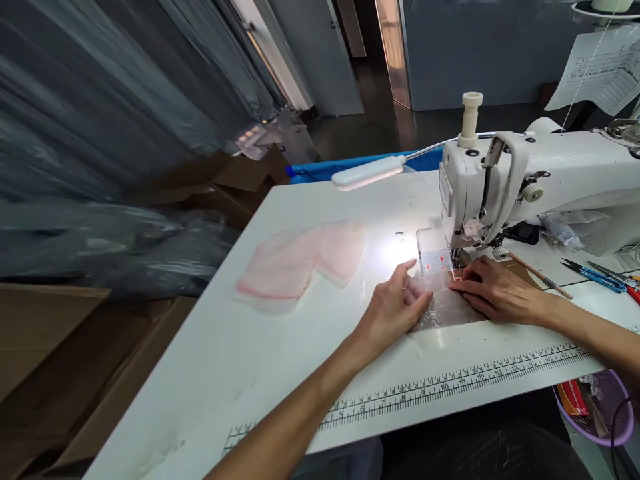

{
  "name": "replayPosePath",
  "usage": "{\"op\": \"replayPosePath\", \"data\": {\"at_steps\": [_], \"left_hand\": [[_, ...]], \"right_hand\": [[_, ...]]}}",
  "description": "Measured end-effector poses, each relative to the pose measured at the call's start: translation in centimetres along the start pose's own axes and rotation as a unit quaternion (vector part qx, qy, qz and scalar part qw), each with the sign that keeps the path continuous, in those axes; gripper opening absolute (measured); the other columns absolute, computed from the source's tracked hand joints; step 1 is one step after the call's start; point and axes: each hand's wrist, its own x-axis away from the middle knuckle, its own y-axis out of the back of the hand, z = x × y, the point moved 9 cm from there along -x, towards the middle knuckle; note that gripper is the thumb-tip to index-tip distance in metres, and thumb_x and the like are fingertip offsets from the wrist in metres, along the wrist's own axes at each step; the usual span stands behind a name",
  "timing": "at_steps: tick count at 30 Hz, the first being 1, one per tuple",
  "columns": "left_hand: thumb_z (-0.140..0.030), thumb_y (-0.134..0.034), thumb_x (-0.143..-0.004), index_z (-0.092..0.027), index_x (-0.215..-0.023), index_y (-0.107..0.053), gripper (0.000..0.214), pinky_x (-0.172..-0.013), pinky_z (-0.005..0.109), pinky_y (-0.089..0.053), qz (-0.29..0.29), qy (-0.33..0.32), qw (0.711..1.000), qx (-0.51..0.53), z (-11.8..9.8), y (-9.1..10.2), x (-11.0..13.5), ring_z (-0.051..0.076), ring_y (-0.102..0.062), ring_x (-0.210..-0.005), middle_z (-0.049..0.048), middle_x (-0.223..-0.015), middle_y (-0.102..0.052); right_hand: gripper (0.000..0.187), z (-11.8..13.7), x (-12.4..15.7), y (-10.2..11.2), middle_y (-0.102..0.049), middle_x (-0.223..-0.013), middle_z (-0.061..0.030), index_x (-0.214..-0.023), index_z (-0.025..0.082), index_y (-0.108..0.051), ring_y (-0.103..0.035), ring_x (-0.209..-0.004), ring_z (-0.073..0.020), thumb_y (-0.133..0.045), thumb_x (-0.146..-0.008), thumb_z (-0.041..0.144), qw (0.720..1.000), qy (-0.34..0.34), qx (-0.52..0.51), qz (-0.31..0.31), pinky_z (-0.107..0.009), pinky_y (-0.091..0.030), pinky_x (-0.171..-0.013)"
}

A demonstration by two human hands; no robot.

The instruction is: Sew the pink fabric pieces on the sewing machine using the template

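A white sewing machine (500, 173) stands on the right of the table, its presser foot (456, 257) lowered near a clear plastic plate (440, 313) with small red marks. My left hand (395, 300) rests at the plate's left side, thumb and forefinger apart, other fingers curled between them. Close to the needle, my right hand (493, 290) has its fingers pressed together by a small brownish piece with a red mark (457, 275). What those fingers grip is too small to make out. A pale pink sheer fabric piece (305, 260) lies farther left.
A lamp (370, 173) reaches over the back of the table (200, 373). A ruler strip (440, 390) runs along the front edge. Blue-handled snips (600, 277) and a brown stick (540, 273) lie right. A purple basket (623, 427) sits below; cardboard boxes (90, 373) stand left.
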Motion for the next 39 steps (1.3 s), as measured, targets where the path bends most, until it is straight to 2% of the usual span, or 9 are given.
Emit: {"op": "replayPosePath", "data": {"at_steps": [2,4,8,12,19,24,28,32,39], "left_hand": [[-0.027,-0.068,-0.08,-0.015,-0.14,-0.041,0.067,-0.045,0.024,-0.048,-0.029,-0.02,0.999,-0.016,-0.4,0.6,-0.2,0.01,-0.056,-0.044,-0.0031,-0.074,-0.066],[-0.029,-0.072,-0.077,-0.015,-0.14,-0.041,0.071,-0.046,0.025,-0.048,-0.046,-0.01,0.999,-0.018,-0.3,1.2,-0.3,0.01,-0.057,-0.046,-0.0044,-0.072,-0.065],[-0.03,-0.074,-0.076,-0.015,-0.136,-0.044,0.068,-0.046,0.025,-0.047,-0.032,0.037,0.999,0.007,0.2,1.6,-0.6,0.01,-0.055,-0.043,-0.0072,-0.067,-0.062],[-0.028,-0.075,-0.074,-0.013,-0.129,-0.05,0.063,-0.045,0.023,-0.044,-0.011,0.053,0.998,0.043,0.9,1.7,-0.9,0.009,-0.053,-0.042,-0.006,-0.067,-0.064],[-0.034,-0.078,-0.07,-0.012,-0.126,-0.053,0.065,-0.044,0.022,-0.043,0.002,0.06,0.996,0.058,1.3,2.5,-1.2,0.01,-0.054,-0.047,-0.0047,-0.064,-0.063],[-0.041,-0.081,-0.066,-0.011,-0.125,-0.053,0.072,-0.045,0.023,-0.045,0.012,0.07,0.996,0.055,1.2,2.4,-1.1,0.01,-0.055,-0.05,-0.0038,-0.068,-0.064],[-0.039,-0.08,-0.067,-0.012,-0.129,-0.052,0.073,-0.05,0.025,-0.048,0.012,0.072,0.996,0.046,1.5,2.2,-1.1,0.011,-0.059,-0.05,-0.0042,-0.071,-0.065],[-0.036,-0.082,-0.067,-0.013,-0.126,-0.054,0.069,-0.051,0.025,-0.049,0.006,0.071,0.996,0.054,1.7,2.3,-1.2,0.011,-0.06,-0.05,-0.004,-0.07,-0.066],[-0.036,-0.085,-0.063,-0.013,-0.125,-0.053,0.073,-0.048,0.025,-0.049,0.006,0.077,0.994,0.078,1.8,2.3,-1.3,0.011,-0.059,-0.049,-0.004,-0.067,-0.066]], "right_hand": [[0.034,-0.5,-0.1,-0.3,-0.059,-0.114,-0.0125,-0.125,0.022,-0.065,-0.056,-0.1,-0.0246,-0.045,-0.099,0.03,1.0,-0.004,0.011,0.009,-0.044,-0.051,-0.089],[0.032,-1.0,-0.3,-0.4,-0.059,-0.116,-0.0113,-0.123,0.023,-0.066,-0.056,-0.101,-0.024,-0.048,-0.097,0.03,1.0,-0.013,-0.014,0.015,-0.041,-0.052,-0.088],[0.032,-2.1,-0.4,-0.1,-0.061,-0.116,-0.0093,-0.123,0.024,-0.066,-0.058,-0.105,-0.0231,-0.05,-0.097,0.032,0.994,-0.044,-0.098,0.014,-0.039,-0.051,-0.09],[0.038,-3.3,0.2,-0.2,-0.064,-0.106,-0.0085,-0.131,0.022,-0.062,-0.059,-0.094,-0.0199,-0.045,-0.099,0.034,0.984,-0.072,-0.162,0.006,-0.037,-0.052,-0.085],[0.037,-1.2,0.4,-0.5,-0.058,-0.111,-0.0107,-0.129,0.023,-0.064,-0.051,-0.101,-0.0229,-0.042,-0.101,0.033,0.995,0.044,-0.075,-0.041,-0.043,-0.048,-0.092],[0.037,-0.8,0.3,-0.8,-0.057,-0.11,-0.0125,-0.127,0.022,-0.063,-0.048,-0.098,-0.0248,-0.037,-0.102,0.03,0.999,0.028,-0.011,-0.039,-0.044,-0.048,-0.089],[0.034,-0.9,0.2,-1.0,-0.056,-0.112,-0.0126,-0.126,0.022,-0.061,-0.048,-0.098,-0.0249,-0.039,-0.101,0.028,1.0,0.004,0.011,-0.021,-0.043,-0.048,-0.088],[0.034,-1.0,0.3,-0.9,-0.057,-0.112,-0.0128,-0.125,0.02,-0.062,-0.049,-0.1,-0.0256,-0.041,-0.1,0.028,1.0,-0.001,-0.007,-0.028,-0.045,-0.048,-0.089],[0.037,-1.8,0.7,-0.1,-0.06,-0.108,-0.0114,-0.131,0.019,-0.06,-0.054,-0.104,-0.0233,-0.039,-0.102,0.03,0.989,-0.013,-0.128,-0.07,-0.043,-0.05,-0.093]]}}
